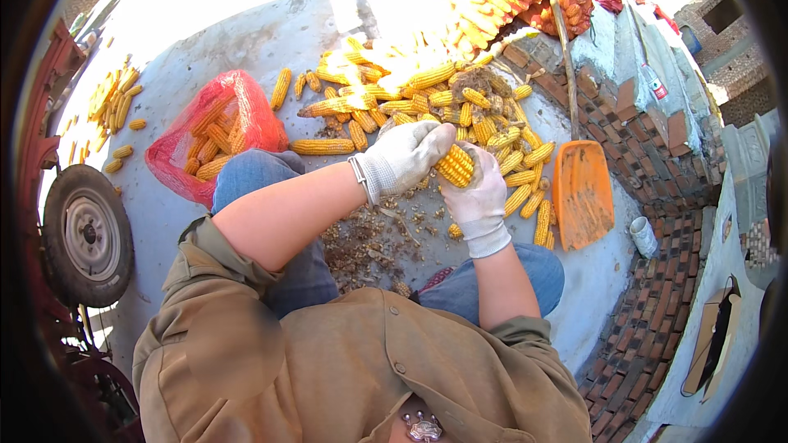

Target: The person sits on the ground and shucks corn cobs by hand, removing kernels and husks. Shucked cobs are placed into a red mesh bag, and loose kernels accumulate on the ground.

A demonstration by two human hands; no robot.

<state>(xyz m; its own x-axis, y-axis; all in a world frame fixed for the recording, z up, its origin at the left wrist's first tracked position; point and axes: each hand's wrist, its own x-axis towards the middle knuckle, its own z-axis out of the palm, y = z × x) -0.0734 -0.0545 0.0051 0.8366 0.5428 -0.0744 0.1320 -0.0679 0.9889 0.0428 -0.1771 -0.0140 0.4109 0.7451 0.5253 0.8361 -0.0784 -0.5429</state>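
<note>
Both my hands wear white knit work gloves and grip one short yellow ear of corn [455, 166] in front of me. My left hand [403, 157] is closed around its upper end, the thumb along the top. Around the ear's right side curl the fingers of my right hand [477, 187]. A heap of husked corn ears [394, 92] lies just beyond my hands and runs to the right. Beside my left knee stands a red mesh bag [246, 117], its mouth gaping, with several ears inside. Loose kernels and chaff [381, 246] litter the ground between my legs.
An orange shovel [583, 194] lies right of the heap, its wooden handle towards a brick border [640, 326]. A white cup-like container [644, 237] is near that border. At left is a vehicle wheel [89, 235]. Filled mesh sacks [566, 9] stand at the back.
</note>
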